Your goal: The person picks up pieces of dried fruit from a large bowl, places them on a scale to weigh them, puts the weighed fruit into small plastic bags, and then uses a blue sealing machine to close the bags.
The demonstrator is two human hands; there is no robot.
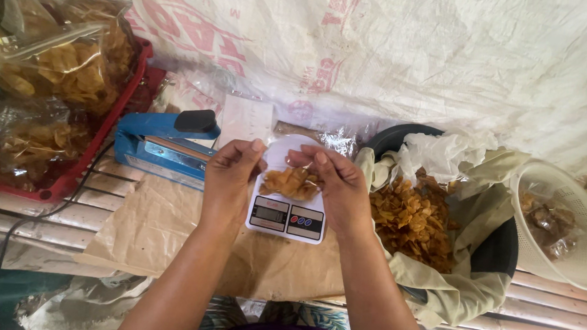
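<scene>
A small clear plastic bag of golden chips (292,182) rests on a white digital kitchen scale (287,219). My left hand (230,181) pinches the bag's top edge on the left. My right hand (336,188) pinches the same edge on the right, so both hands hold the bag's mouth above the scale. The scale sits on a sheet of brown paper (161,225).
A blue heat sealer (162,147) lies left of the scale. Filled chip bags fill a red tray (68,182) at far left. A dark basin (499,252) lined with cloth holds loose chips (412,220). A white plastic colander (578,230) stands at far right.
</scene>
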